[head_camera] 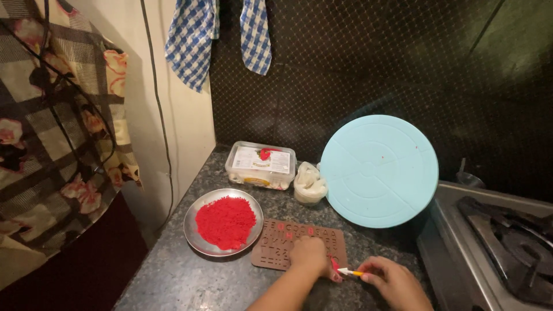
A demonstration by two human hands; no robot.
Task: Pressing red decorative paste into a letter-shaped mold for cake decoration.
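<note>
Head view, looking down on a dark speckled stone counter [173, 276]. In the lower centre of the frame lies a flat brown mould [282, 242] with rows of small letter-shaped recesses; a few recesses along its upper row are filled red. The left hand [309, 255] rests palm-down on the lower right part of the mould, fingers pressed together and curled lightly against its surface. Just to the right, the right hand [394, 281] pinches a slim tool with a yellow-orange grip and white tip [351, 272] between thumb and fingers; the white tip points left toward the mould's lower right corner, close beside the left hand. Whether the tip touches the mould cannot be told.

Left of the mould, touching or nearly touching its edge, sits a round steel plate [199, 239] holding a heap of bright red crumbly material [226, 222]. Above these, toward the centre of the frame, stands a clear lidded plastic box [261, 165] with a white label, and beside it a small bundle of whitish plastic [309, 183]. A pale blue round turntable [379, 170] leans tilted against the dark tiled wall at centre right. A gas stove [495, 247] fills the lower right corner. Blue-and-white checked cloths [190, 40] hang at the upper centre, and a floral patterned fabric [52, 126] covers the left edge.
</note>
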